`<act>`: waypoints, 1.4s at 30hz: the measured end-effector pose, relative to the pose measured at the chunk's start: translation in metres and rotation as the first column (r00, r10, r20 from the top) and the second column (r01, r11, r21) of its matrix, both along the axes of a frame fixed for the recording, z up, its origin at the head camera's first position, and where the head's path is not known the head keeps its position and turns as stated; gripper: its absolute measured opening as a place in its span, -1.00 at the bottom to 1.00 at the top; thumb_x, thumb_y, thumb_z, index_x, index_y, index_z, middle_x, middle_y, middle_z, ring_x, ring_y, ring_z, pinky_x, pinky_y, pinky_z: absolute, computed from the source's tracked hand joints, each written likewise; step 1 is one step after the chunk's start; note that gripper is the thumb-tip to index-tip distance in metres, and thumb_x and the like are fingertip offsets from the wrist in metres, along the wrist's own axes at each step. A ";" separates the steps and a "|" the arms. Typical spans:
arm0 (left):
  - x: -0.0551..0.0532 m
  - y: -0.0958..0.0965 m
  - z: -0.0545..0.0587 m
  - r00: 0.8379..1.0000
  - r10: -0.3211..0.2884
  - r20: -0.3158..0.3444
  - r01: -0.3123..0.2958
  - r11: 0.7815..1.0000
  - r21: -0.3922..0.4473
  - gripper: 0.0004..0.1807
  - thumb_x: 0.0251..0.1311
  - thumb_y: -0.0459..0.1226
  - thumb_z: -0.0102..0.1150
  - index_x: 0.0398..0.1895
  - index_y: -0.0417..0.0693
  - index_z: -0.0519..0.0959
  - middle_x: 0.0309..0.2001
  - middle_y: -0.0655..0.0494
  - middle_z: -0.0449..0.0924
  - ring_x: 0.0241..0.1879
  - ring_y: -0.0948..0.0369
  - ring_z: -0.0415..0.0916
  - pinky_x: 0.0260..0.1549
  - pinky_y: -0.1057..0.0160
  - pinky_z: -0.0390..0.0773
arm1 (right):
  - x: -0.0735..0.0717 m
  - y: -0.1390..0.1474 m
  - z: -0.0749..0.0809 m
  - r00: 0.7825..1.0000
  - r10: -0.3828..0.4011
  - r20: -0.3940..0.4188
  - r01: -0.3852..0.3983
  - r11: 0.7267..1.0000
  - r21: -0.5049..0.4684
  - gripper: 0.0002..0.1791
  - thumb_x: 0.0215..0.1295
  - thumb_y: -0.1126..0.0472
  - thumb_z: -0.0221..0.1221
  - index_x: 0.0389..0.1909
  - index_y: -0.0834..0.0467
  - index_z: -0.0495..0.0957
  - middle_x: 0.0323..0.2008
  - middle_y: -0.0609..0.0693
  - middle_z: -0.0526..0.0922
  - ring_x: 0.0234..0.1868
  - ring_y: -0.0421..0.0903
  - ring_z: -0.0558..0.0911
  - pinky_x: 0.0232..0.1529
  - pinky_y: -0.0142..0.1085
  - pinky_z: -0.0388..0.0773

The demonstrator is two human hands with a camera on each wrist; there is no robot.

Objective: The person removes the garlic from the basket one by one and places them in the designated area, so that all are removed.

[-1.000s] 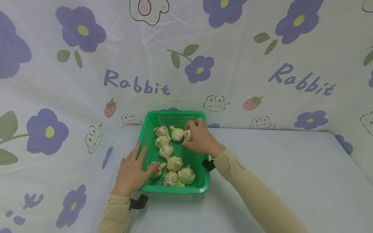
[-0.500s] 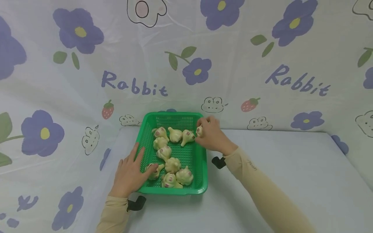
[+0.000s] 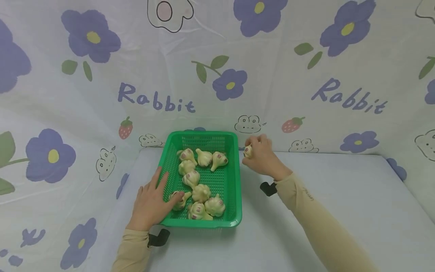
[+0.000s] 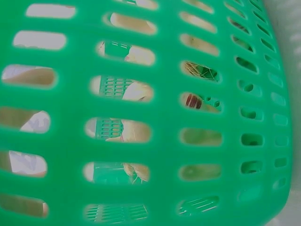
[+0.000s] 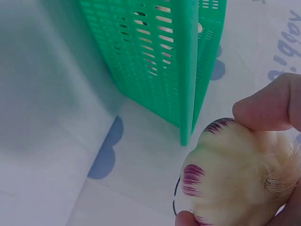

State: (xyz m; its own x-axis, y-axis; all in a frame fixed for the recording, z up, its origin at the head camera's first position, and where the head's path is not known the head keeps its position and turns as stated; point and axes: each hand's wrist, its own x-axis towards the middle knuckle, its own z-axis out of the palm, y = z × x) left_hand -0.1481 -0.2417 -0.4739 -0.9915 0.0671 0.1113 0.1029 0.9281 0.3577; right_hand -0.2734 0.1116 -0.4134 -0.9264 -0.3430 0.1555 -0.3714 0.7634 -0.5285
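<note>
My right hand [image 3: 264, 156] pinches a garlic bulb [image 5: 230, 174] and holds it just past the right rim of the green plastic basket [image 3: 238, 181]. Purple streaks and a tuft of roots show on that bulb in the right wrist view. On the left rim of the basket rests my left hand [image 3: 151, 204], fingers spread, its thumb reaching inside over a garlic bulb [image 3: 181, 202]. Several more garlic bulbs [image 3: 201, 193] lie in the basket along its left side, back and front. Slotted basket wall [image 4: 164, 113] fills the left wrist view, hiding the left fingers there.
A white table [image 3: 326, 204] extends right of the basket. Behind it hangs a white cloth [image 3: 278, 75] printed with purple flowers and "Rabbit", close to the basket's back rim. More of this cloth stands along the left side.
My right hand has lifted a garlic bulb from the basket's back right and carried it rightward over the rim. The left hand has stayed on the left rim.
</note>
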 end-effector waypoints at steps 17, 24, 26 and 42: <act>0.001 0.001 0.001 1.000 0.005 0.007 -0.005 1.000 -0.013 0.04 0.38 0.36 0.05 0.65 -0.17 0.15 0.69 -0.17 -0.10 0.37 -0.46 0.34 0.36 -0.52 0.19 | -0.013 0.002 -0.012 1.000 -0.003 0.025 0.003 1.000 -0.018 -0.56 0.17 0.28 0.29 0.04 0.27 0.41 0.06 0.37 0.30 0.09 0.27 0.27 -0.13 -0.05 0.41; 0.002 0.002 0.001 1.000 0.008 0.002 -0.008 1.000 -0.010 0.03 0.38 0.33 0.08 0.64 -0.18 0.16 0.69 -0.17 -0.09 0.35 -0.46 0.37 0.35 -0.53 0.21 | -0.025 0.000 -0.028 1.000 -0.010 0.017 0.011 1.000 -0.017 -0.56 0.18 0.28 0.27 0.07 0.28 0.41 0.05 0.38 0.31 0.08 0.28 0.26 -0.12 -0.01 0.42; 0.002 0.002 0.003 1.000 0.007 0.003 -0.007 1.000 -0.006 0.02 0.38 0.33 0.08 0.64 -0.18 0.16 0.68 -0.18 -0.08 0.35 -0.46 0.37 0.34 -0.53 0.21 | -0.028 -0.001 -0.031 1.000 -0.015 0.026 0.016 1.000 -0.013 -0.56 0.20 0.28 0.26 0.08 0.28 0.40 0.06 0.38 0.29 0.09 0.28 0.25 -0.10 0.00 0.42; 0.001 0.003 0.004 1.000 0.007 0.011 -0.007 1.000 -0.009 0.03 0.38 0.34 0.07 0.65 -0.18 0.15 0.69 -0.15 -0.10 0.35 -0.44 0.38 0.35 -0.47 0.25 | -0.043 -0.006 -0.065 0.992 -0.049 0.120 0.047 0.999 0.021 -0.57 0.26 0.26 0.25 0.09 0.27 0.38 0.07 0.37 0.27 0.12 0.28 0.25 -0.02 0.06 0.50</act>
State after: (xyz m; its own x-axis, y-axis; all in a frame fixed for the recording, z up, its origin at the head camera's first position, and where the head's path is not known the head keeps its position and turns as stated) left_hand -0.1471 -0.2387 -0.4699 -0.9932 0.0608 0.0993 0.0920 0.9321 0.3502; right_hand -0.3166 0.1057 -0.4784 -0.9533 -0.2997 0.0363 -0.2690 0.7887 -0.5528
